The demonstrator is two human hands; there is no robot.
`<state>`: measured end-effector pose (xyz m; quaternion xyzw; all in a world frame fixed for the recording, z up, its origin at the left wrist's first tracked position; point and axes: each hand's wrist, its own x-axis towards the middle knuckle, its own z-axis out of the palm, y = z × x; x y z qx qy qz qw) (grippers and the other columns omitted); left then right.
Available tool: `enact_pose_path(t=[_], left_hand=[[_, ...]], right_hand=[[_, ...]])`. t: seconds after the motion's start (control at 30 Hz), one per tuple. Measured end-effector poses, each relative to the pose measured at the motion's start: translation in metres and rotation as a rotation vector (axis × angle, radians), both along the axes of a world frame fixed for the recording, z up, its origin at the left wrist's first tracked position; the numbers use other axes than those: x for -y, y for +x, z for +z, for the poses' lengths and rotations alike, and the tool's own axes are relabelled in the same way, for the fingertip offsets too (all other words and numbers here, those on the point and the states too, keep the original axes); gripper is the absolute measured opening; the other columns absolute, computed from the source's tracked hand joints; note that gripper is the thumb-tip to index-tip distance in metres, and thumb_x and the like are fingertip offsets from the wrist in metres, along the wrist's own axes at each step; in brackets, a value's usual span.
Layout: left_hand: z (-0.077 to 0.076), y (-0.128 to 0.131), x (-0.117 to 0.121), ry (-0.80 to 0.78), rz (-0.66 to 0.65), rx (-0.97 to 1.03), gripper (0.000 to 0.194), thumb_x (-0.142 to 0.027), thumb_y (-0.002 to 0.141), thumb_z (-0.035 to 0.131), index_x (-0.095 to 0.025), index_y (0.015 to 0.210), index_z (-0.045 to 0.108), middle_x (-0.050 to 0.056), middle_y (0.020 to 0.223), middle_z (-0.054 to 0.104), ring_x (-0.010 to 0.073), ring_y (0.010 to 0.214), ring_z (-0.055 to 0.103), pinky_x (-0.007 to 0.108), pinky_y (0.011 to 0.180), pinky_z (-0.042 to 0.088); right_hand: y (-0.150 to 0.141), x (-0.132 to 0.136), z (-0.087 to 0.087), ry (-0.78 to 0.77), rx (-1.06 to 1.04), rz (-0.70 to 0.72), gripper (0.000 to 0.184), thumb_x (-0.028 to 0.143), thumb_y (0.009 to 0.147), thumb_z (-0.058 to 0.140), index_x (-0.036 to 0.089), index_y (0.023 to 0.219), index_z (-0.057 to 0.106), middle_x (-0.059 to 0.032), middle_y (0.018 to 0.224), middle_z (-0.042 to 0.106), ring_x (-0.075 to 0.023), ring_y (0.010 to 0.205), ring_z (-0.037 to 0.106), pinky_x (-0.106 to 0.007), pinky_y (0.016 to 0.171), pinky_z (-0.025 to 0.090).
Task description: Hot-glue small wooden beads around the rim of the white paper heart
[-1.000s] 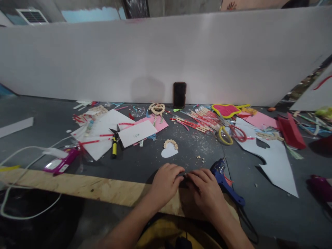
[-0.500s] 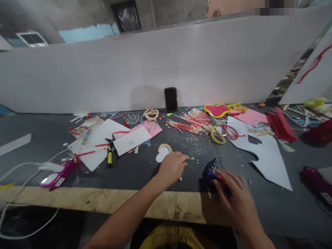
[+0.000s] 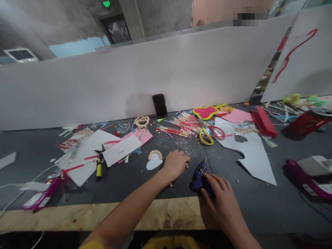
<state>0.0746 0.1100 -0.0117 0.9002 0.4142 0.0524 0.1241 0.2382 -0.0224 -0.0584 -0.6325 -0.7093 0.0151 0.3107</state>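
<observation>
My left hand (image 3: 176,164) is low over the dark tabletop, its fingertips pinched at a small pale wooden piece (image 3: 187,166), mostly hidden beneath them. Just left of it lies a white paper heart (image 3: 154,162) with small wooden pieces (image 3: 155,154) along its upper edge. My right hand (image 3: 220,193) is wrapped round a dark blue hot glue gun (image 3: 199,175), whose nozzle points up and away from me. Scissors (image 3: 206,136) with yellow and red handles lie beyond the glue gun. Yellow-handled pliers (image 3: 99,166) rest on the left.
A phone (image 3: 160,105) leans against the white partition (image 3: 103,86). White paper with cut-outs (image 3: 255,155), a red can (image 3: 310,121) and a purple power strip (image 3: 308,181) are on the right. Another purple strip (image 3: 44,195) with cables sits left. Red-patterned sticks (image 3: 178,128) lie at the back.
My left hand has moved right onto the small wooden pieces, and its fingers have closed. The glue gun is still in my right hand, its nozzle more upright. The view has shifted right.
</observation>
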Motion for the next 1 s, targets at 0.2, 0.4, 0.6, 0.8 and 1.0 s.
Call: enact_pose_path(t=[0.2,0.4,0.6,0.8,1.0], left_hand=[[-0.003,0.003,0.0,-0.019,0.002,0.049,0.014,-0.017,0.08,0.055,-0.021,0.074,0.067,0.007,0.083,0.065,0.0226,0.087,0.054,0.032,0.076,0.039],[0.002,-0.014,0.011,-0.032,0.07,0.205,0.015,-0.019,0.085,0.047,-0.019,0.084,0.062,0.003,0.085,0.066,0.0188,0.084,0.055,0.029,0.078,0.039],[0.003,-0.037,0.031,-0.428,0.343,0.712,0.018,-0.025,0.081,0.05,-0.017,0.086,0.065,0.0,0.072,0.063,0.0133,0.062,0.052,0.023,0.058,0.038],[-0.007,-0.044,0.046,-0.801,0.527,1.118,0.025,-0.033,0.066,0.071,-0.014,0.082,0.067,0.0,0.066,0.061,0.0103,0.06,0.05,0.021,0.057,0.037],[-0.008,-0.05,0.055,-0.908,0.533,1.31,0.029,-0.032,0.065,0.075,-0.013,0.085,0.065,0.0,0.068,0.06,0.0085,0.061,0.05,0.019,0.058,0.037]], right_hand=[[0.0,-0.002,-0.006,0.004,0.008,-0.031,0.046,0.023,0.079,0.057,0.013,0.122,0.047,-0.0131,0.105,0.062,-0.0264,0.093,0.055,-0.043,0.079,0.048],[0.006,-0.001,0.005,0.037,-0.074,-0.064,0.035,0.027,0.081,0.052,0.017,0.114,0.055,-0.0106,0.1,0.067,-0.025,0.089,0.062,-0.04,0.076,0.052],[0.002,0.009,0.027,-0.149,-0.517,-0.223,0.038,0.045,0.08,0.052,0.017,0.105,0.063,-0.0081,0.091,0.073,-0.0232,0.081,0.068,-0.031,0.067,0.055],[-0.016,0.014,0.028,-0.274,-0.803,-0.043,0.053,0.044,0.083,0.052,0.016,0.128,0.048,-0.0069,0.084,0.073,-0.0214,0.077,0.068,-0.031,0.07,0.055],[-0.028,0.018,0.037,-0.278,-0.777,0.088,0.054,0.04,0.088,0.046,0.021,0.137,0.034,-0.004,0.084,0.068,-0.0176,0.079,0.065,-0.028,0.074,0.053]])
